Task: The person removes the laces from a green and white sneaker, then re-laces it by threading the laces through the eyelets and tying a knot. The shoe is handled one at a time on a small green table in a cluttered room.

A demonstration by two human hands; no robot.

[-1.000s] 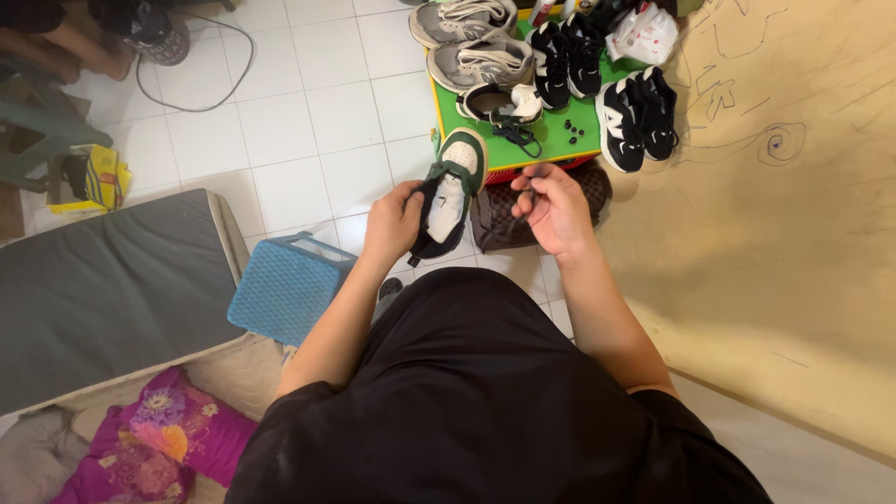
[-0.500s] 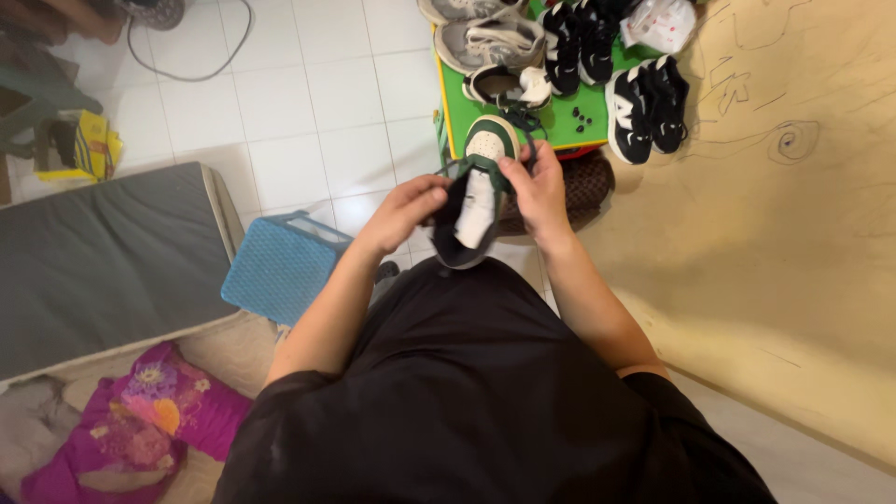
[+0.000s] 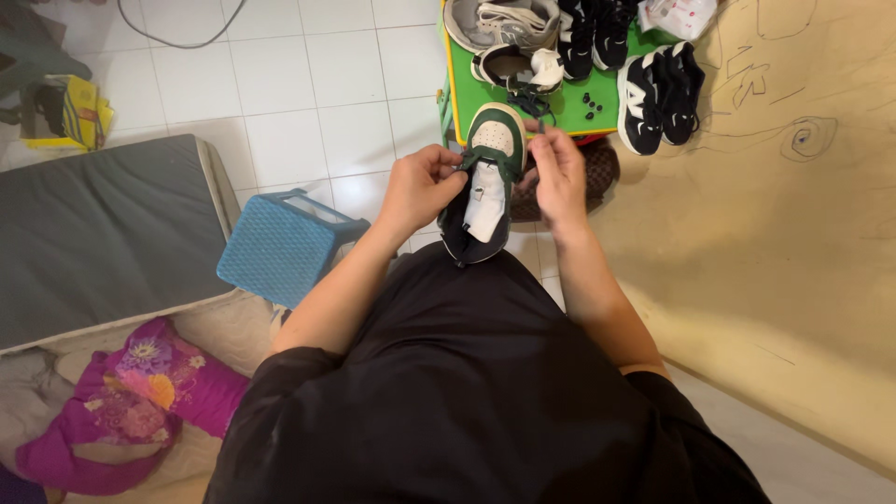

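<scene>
A green, white and black sneaker (image 3: 487,182) is held in front of my lap, toe pointing away from me. My left hand (image 3: 422,187) grips its left side near the lace holes. My right hand (image 3: 558,175) pinches the right side by the toe end, where a dark lace runs. Just beyond the sneaker lies a green board (image 3: 569,103) carrying grey sneakers (image 3: 504,21), black and white sneakers (image 3: 658,89) and another shoe with loose laces (image 3: 515,70).
A blue basket (image 3: 280,250) stands on the white tiled floor to my left. A grey mattress (image 3: 93,233) lies further left, with a purple flowered cloth (image 3: 140,397) near it. A beige scribbled wall (image 3: 793,233) runs along the right. A brown checked bag (image 3: 602,173) sits under the board.
My right hand came from open air onto the sneaker's right side. The sneaker was raised and turned toe-away, and both hands now work at its front.
</scene>
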